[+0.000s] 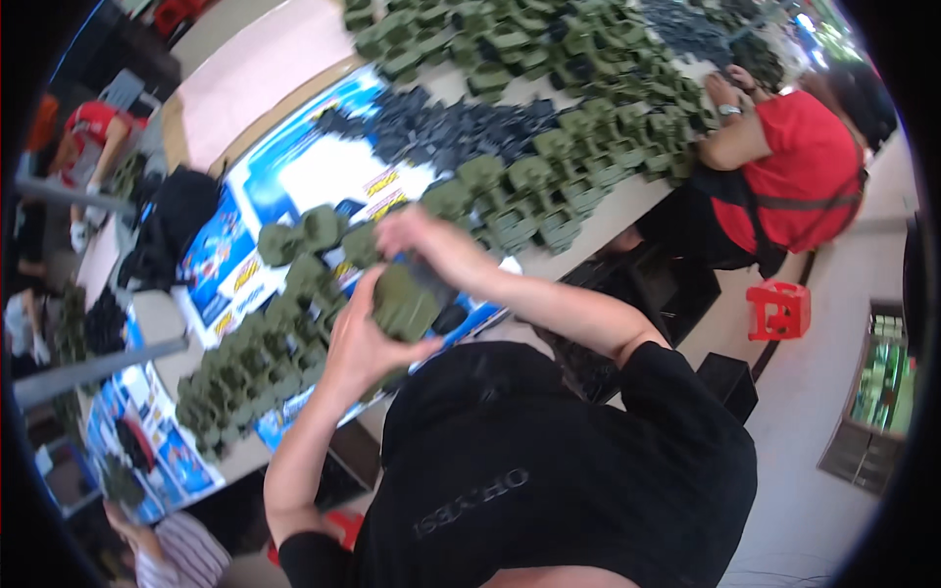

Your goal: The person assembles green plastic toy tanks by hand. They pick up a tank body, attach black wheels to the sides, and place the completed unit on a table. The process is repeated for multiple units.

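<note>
My left hand (361, 341) curves around an olive-green cup-shaped piece (407, 302), with its thumb and fingers on opposite sides. I cannot make out exactly what kind of piece it is. My right hand (410, 233) is just beyond it, over the table, smeared by motion, so its fingers do not show clearly. A small dark piece (450, 318) lies beside the held one. Close by, similar olive-green pieces (294, 294) stand in rows to the left, and more (529, 196) stand to the right.
Dark grey pieces (441, 127) lie heaped on the blue and white printed table cover (314, 181). A pink sheet (260, 83) is at the far left. At right, a person in red (799, 162) works near a red stool (778, 311). A metal bar (98, 372) juts in from the left.
</note>
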### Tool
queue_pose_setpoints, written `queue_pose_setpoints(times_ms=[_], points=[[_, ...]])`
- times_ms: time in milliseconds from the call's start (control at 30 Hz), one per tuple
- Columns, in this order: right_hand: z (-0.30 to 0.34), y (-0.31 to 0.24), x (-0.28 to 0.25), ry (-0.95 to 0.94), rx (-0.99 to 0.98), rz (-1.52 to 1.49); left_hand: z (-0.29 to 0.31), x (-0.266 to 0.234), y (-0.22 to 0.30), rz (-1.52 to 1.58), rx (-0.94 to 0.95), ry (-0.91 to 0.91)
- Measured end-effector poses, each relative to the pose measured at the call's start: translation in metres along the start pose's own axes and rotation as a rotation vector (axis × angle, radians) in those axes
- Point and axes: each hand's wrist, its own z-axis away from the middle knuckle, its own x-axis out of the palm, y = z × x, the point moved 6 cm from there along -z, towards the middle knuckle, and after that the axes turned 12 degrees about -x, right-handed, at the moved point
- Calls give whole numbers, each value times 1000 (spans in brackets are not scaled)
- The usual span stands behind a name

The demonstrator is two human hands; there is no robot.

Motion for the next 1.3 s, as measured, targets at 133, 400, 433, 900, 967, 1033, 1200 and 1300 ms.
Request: queue_pose_setpoints(times_ms=[133,400,433,900,967,1033,1200,1300], points=[[9,-22,-61,381,-165,-193,-29,14,-1,256,15,75],[92,-53,-25,224,-294,735,-51,46,10,832,-62,230],[91,-48,-17,151,-252,831,-57,54,5,952,-93,241],[61,-49,-111,457,-285,1197,-137,98,75,1132,-17,209],[57,-67,-154,529,-313,1178,-143,98,109,998,64,108],[56,-91,-218,659,-453,1216,-149,107,129,842,100,-19],[71,-113,-453,956,-151,1318,-160,124,88,647,-44,-83],[81,-106,-580,956,146,1400,-157,120,39,566,-194,-77]])
